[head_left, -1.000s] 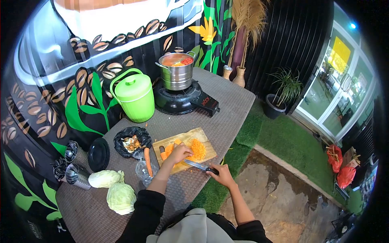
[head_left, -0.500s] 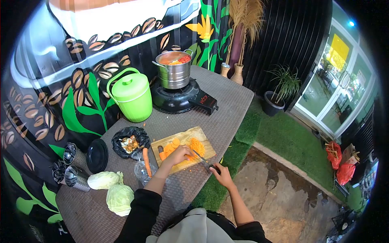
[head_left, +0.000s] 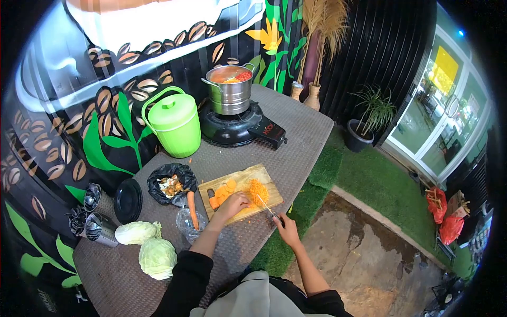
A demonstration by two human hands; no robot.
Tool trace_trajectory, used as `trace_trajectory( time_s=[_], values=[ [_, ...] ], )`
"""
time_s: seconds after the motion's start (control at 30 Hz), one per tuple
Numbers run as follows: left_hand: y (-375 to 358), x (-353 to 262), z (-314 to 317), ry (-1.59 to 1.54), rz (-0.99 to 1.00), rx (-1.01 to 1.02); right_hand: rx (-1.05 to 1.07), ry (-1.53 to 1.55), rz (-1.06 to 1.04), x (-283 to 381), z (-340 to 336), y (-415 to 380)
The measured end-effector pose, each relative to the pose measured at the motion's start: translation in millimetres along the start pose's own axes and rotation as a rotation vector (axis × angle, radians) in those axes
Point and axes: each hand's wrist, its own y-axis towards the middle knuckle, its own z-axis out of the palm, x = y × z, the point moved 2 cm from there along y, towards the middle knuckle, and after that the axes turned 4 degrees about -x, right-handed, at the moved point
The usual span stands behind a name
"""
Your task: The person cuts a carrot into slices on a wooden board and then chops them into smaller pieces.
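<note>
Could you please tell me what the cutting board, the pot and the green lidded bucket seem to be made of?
Cutting board: looks like wood, rather matt; brown grain-like streaks show.
Pot: metal, likely stainless steel, shiny; its silvery, banded wall catches reflections.
Green lidded bucket: probably plastic, slightly glossy; wall, lid and handle share one bright colour.

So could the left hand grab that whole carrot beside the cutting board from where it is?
Probably yes: the left hand is over the cutting board, close by, and nothing seems to cover the whole carrot. The knife, in the right hand, is on the other side.
</note>
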Motion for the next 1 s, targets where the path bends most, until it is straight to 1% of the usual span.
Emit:
trace_trajectory(
  time_s=[0.03, 0.07, 0.1, 0.17, 0.2, 0.27, 0.33, 0.37, 0.43, 0.47, 0.53, 0.57, 0.63, 0.7, 0.77, 0.87, 1.0],
  values=[
    [-2.1, -2.8, -0.6, 0.002, -0.043, -0.031, -0.012, -0.010, 0.037, 0.8, 1.1, -0.8],
    [-4.1, -5.7, -0.9, 0.005, -0.085, -0.062, -0.009, -0.008, 0.037, 0.7, 2.9, -1.1],
    [-6.0, -8.9, 0.1, 0.006, -0.088, -0.063, -0.012, -0.001, 0.041, -0.4, 5.1, -1.2],
    [-8.2, -13.2, 0.7, 0.020, -0.189, -0.123, -0.014, 0.009, 0.043, -2.1, 9.2, -2.1],
    [-9.7, -14.3, 3.6, 0.022, -0.190, -0.124, -0.021, 0.009, 0.039, -1.7, 10.6, -3.0],
    [-13.1, -15.5, 7.1, 0.083, -0.238, -0.220, -0.026, 0.009, 0.033, -1.1, 13.8, -4.3],
    [-15.4, -16.8, 11.1, 0.123, -0.267, -0.255, 0.031, -0.118, 0.083, 0.2, 18.1, -5.2],
    [-16.5, -16.8, 12.0, 0.162, -0.295, -0.290, 0.030, -0.117, 0.084, 1.7, 20.2, -5.8],
    [-17.9, -19.4, 12.1, 0.153, -0.303, -0.303, 0.055, -0.225, 0.102, 9.9, 23.6, -7.0],
    [-18.9, -20.3, 11.7, 0.144, -0.311, -0.317, 0.055, -0.225, 0.102, 14.3, 25.0, -6.6],
    [-19.2, -22.3, 8.3, 0.116, -0.338, -0.301, 0.073, -0.303, 0.163, 19.2, 28.7, -5.5],
    [-20.0, -22.9, 6.2, 0.088, -0.364, -0.284, 0.076, -0.302, 0.161, 21.0, 30.9, -5.9],
    [-22.9, -16.9, 5.5, 0.051, -0.381, -0.275, -0.017, -0.299, 0.119, 24.2, 33.1, -6.0],
    [-26.5, -10.5, 3.9, 0.013, -0.399, -0.269, -0.009, -0.304, 0.124, 23.3, 37.2, -5.6],
    [-28.9, -5.5, 2.4, -0.074, -0.340, -0.248, -0.004, -0.310, 0.130, 22.1, 39.6, -5.5],
    [-31.3, -4.2, -4.0, -0.085, -0.293, -0.249, -0.002, -0.312, 0.122, 24.4, 41.1, -5.3],
    [-33.7, 1.1, -4.7, -0.102, -0.348, -0.205, 0.016, -0.316, 0.114, 21.4, 45.2, -4.4]
  ],
)
